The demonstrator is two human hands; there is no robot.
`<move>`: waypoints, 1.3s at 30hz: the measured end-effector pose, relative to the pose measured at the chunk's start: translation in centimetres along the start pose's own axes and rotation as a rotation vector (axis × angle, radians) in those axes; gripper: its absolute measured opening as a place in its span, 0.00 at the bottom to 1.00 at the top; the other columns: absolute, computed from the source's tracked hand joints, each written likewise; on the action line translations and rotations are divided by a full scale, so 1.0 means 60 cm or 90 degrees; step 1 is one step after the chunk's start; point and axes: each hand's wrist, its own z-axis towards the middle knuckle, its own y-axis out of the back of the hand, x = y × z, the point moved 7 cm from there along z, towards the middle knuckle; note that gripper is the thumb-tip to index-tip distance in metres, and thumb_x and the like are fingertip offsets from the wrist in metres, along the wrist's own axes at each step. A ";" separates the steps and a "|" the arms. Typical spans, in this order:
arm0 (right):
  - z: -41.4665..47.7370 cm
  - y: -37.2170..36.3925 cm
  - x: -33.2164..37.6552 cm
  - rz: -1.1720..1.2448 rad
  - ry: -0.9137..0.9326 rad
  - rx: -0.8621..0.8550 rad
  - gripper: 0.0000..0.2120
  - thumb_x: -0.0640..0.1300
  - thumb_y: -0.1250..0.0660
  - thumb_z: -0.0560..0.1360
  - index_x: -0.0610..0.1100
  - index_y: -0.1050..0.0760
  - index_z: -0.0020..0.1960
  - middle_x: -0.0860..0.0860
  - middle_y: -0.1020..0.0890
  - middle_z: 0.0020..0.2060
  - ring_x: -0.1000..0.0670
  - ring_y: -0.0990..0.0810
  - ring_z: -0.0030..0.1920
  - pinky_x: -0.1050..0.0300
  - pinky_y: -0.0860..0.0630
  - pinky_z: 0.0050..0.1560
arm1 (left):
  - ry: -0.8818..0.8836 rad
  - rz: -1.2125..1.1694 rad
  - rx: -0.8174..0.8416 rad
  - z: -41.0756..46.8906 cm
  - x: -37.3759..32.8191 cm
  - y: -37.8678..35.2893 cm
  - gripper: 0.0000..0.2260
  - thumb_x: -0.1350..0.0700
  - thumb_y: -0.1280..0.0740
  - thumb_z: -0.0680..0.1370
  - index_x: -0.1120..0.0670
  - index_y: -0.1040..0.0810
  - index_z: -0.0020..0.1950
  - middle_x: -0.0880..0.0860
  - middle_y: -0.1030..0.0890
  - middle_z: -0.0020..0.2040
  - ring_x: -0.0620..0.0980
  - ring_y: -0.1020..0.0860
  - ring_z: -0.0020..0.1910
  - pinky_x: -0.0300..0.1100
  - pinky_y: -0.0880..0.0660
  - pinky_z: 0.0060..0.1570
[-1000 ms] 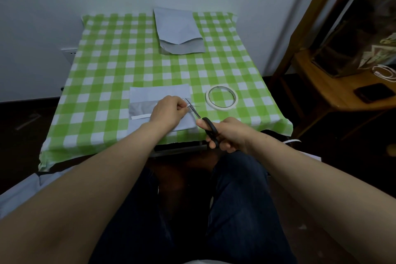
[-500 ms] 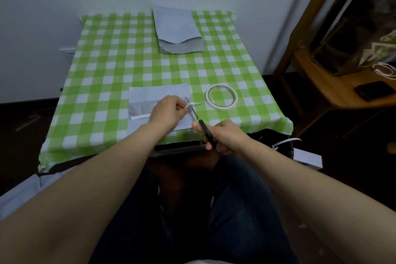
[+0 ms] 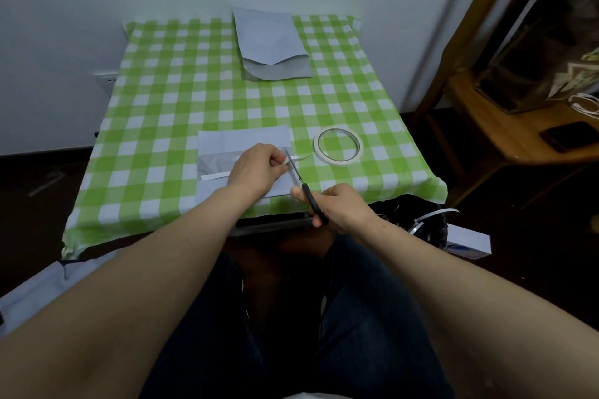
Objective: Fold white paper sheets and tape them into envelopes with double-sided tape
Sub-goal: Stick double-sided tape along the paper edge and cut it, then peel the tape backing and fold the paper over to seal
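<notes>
At the 6 o'clock edge of the green-and-white checked tablecloth (image 3: 162, 100), a folded white paper sheet (image 3: 243, 141) is lying flat, rectangular, with a greyer band across its middle and a narrow white tape strip (image 3: 214, 175) running along it. The left hand (image 3: 256, 168) is resting on the sheet, fingers curled together and pinching the tape at its right end. The right hand (image 3: 340, 207), at 5 o'clock, is gripping black-handled scissors (image 3: 304, 188), fingers wrapped round the handles, the thin metal blades meeting the tape beside the left fingertips. A flat cream tape roll (image 3: 337, 160), ring-shaped, is lying at 4 o'clock. A finished white envelope (image 3: 269, 39), pointed flap showing, is lying at 12 o'clock.
</notes>
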 end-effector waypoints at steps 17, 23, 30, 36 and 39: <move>-0.014 0.004 0.009 0.081 0.028 0.030 0.24 0.62 0.34 0.72 0.41 0.28 0.33 0.50 0.26 0.21 0.56 0.38 0.17 0.65 0.41 0.20 | 0.009 0.012 0.014 0.000 -0.002 0.001 0.07 0.54 0.32 0.76 0.55 0.20 0.51 0.49 0.23 0.43 0.50 0.26 0.45 0.41 0.31 0.44; 0.022 0.088 0.040 0.100 0.112 -0.164 0.21 0.61 0.28 0.67 0.41 0.22 0.39 0.49 0.21 0.28 0.57 0.35 0.21 0.63 0.38 0.25 | 0.011 -0.015 0.030 -0.001 -0.005 0.001 0.04 0.56 0.32 0.76 0.54 0.20 0.48 0.49 0.23 0.40 0.49 0.26 0.41 0.44 0.28 0.44; 0.107 0.227 0.078 -0.124 0.088 -0.357 0.20 0.50 0.29 0.72 0.42 0.32 0.28 0.49 0.32 0.20 0.51 0.33 0.23 0.55 0.35 0.31 | 0.007 -0.005 0.050 0.007 -0.005 0.000 0.02 0.55 0.31 0.75 0.52 0.21 0.45 0.47 0.23 0.40 0.48 0.25 0.41 0.46 0.26 0.44; 0.169 0.241 0.087 -0.299 0.025 -0.342 0.10 0.44 0.33 0.75 0.38 0.29 0.42 0.45 0.26 0.35 0.44 0.28 0.36 0.55 0.35 0.31 | -0.002 0.002 0.049 0.010 -0.001 -0.002 0.05 0.54 0.32 0.76 0.53 0.20 0.49 0.47 0.26 0.42 0.47 0.26 0.43 0.42 0.30 0.42; 0.181 0.236 0.086 -0.380 0.019 -0.351 0.04 0.39 0.37 0.77 0.37 0.26 0.47 0.37 0.23 0.53 0.41 0.28 0.41 0.55 0.35 0.39 | -0.017 0.001 0.050 0.009 -0.001 -0.002 0.07 0.54 0.31 0.75 0.53 0.20 0.52 0.47 0.26 0.45 0.46 0.26 0.45 0.43 0.28 0.47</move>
